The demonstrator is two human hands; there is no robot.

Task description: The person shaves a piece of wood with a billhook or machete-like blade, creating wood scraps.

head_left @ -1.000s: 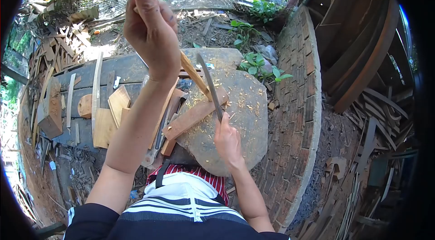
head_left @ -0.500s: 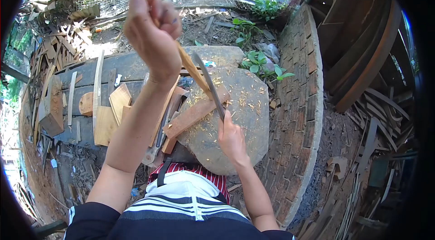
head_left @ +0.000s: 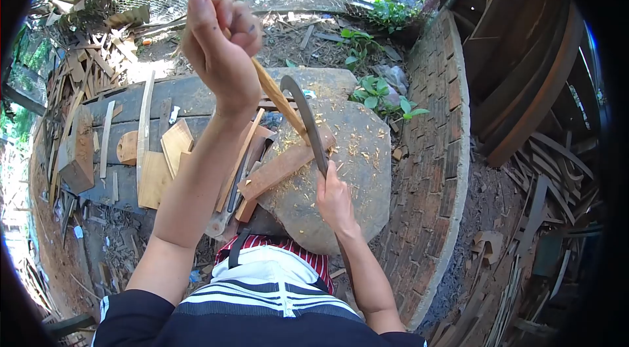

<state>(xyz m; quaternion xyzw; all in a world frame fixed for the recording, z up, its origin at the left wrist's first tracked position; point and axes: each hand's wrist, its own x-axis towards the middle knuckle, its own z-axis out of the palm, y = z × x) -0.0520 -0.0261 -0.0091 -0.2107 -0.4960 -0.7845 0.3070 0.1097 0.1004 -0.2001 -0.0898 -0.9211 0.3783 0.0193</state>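
Note:
My left hand (head_left: 223, 52) is raised and closed around the upper end of a slim wooden stick (head_left: 278, 99). The stick slants down to the right, its lower end at a reddish wood block (head_left: 282, 170) lying across a round chopping stump (head_left: 357, 183). In my right hand (head_left: 336, 201), fingers wrapped round its handle, is a machete (head_left: 306, 114) with a curved tip. Its blade runs alongside the stick's lower part and passes over the block's right end. Pale wood shavings (head_left: 357, 144) are scattered over the stump.
Left of the stump, a dark plank bench (head_left: 124, 131) carries wood pieces (head_left: 152, 180) and strips. A low brick wall (head_left: 432, 150) curves along the right, with scrap wood (head_left: 524, 216) beyond it. Leafy plants (head_left: 373, 95) grow behind the stump; wire mesh stands farther back.
The machete blade has turned slightly, showing more of its curved flat side. My left hand and the stick keep nearly the same pose; the whole view has shifted a little.

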